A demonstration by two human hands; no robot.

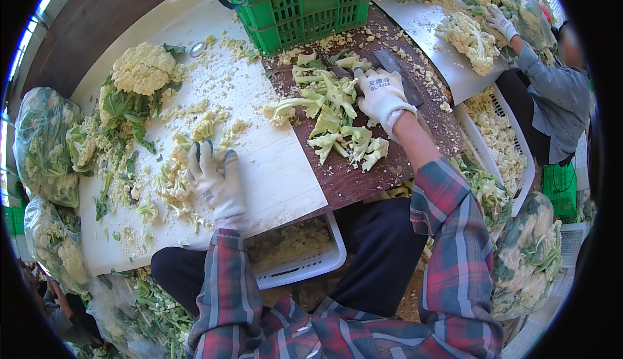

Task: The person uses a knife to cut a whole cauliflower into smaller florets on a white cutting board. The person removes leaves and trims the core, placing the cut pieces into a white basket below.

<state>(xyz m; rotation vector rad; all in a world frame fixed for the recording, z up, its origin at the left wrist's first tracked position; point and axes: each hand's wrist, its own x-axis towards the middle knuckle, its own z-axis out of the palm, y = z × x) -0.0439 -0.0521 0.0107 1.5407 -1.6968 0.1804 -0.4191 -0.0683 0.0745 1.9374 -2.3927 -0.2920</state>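
My left hand (214,181), in a white knit glove, lies on the white board (277,174) with its fingers apart. Loose cauliflower florets (174,179) lie beside and beyond its fingertips. My right hand (382,93), also gloved, is palm down over the dark red board (336,183), next to pale green cauliflower stalks and trimmed leaves (336,101). A dark metal blade (400,77) shows on the far side of that hand. The palm hides what is beneath it, so I cannot tell whether it grips anything.
A green plastic crate (306,8) stands at the far edge. Whole cauliflower (144,69) and bagged cauliflower (46,140) are on the left. Below the boards is a white basket (302,266). At right, a co-worker's gloved hand (501,22) is near a cauliflower (469,40) and a floret basket (523,164).
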